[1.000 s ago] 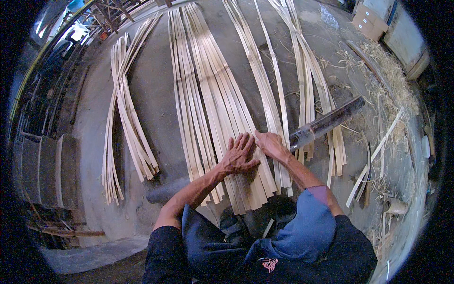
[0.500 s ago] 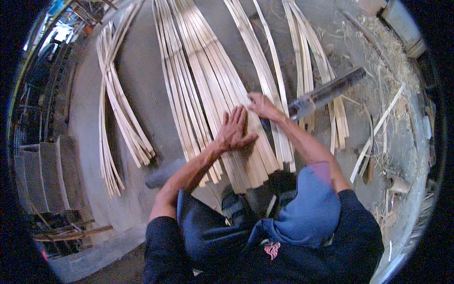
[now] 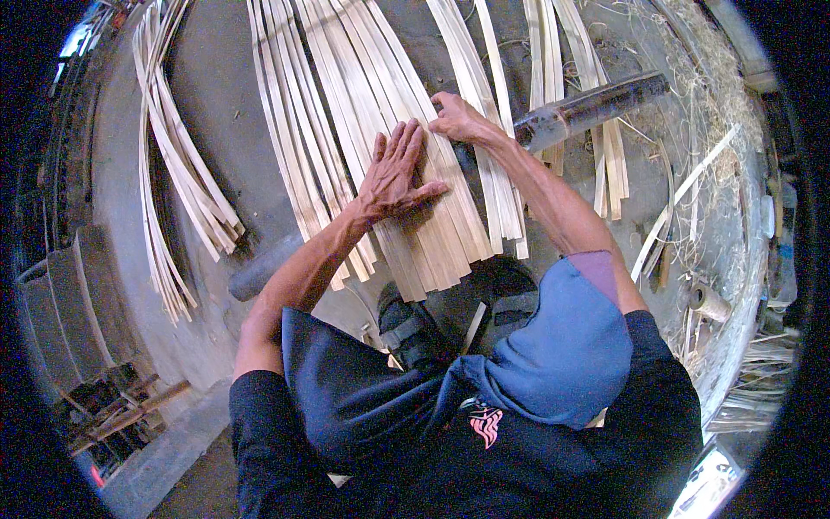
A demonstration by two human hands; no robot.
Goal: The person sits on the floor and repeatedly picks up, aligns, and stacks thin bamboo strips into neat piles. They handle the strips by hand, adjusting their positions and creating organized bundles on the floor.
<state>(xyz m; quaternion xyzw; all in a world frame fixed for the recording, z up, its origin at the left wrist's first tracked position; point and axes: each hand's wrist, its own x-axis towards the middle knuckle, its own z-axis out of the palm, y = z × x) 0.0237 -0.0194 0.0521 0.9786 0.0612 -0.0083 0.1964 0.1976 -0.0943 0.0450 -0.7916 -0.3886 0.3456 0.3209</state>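
Black short-sleeved shirt (image 3: pixel 553 467), pink wavy print (image 3: pixel 486 429) at lower center of frame. Blue legwear (image 3: pixel 562 346), darker left of center, muted purple patch (image 3: pixel 595 270) toward right. Dark strapped footwear (image 3: pixel 419 336) below mid-frame.

curly pale shavings (image 3: pixel 716 108) strewn along right side; tan roll (image 3: pixel 709 304) below; brown stick (image 3: pixel 131 417) lower left.

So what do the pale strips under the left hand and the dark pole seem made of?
Pale strips: likely bamboo or wood, unpainted, judging by their natural tan colour and darker cross-bands. Dark pole: glossy, with streaky highlights; perhaps bamboo or metal, the look leaves it open.
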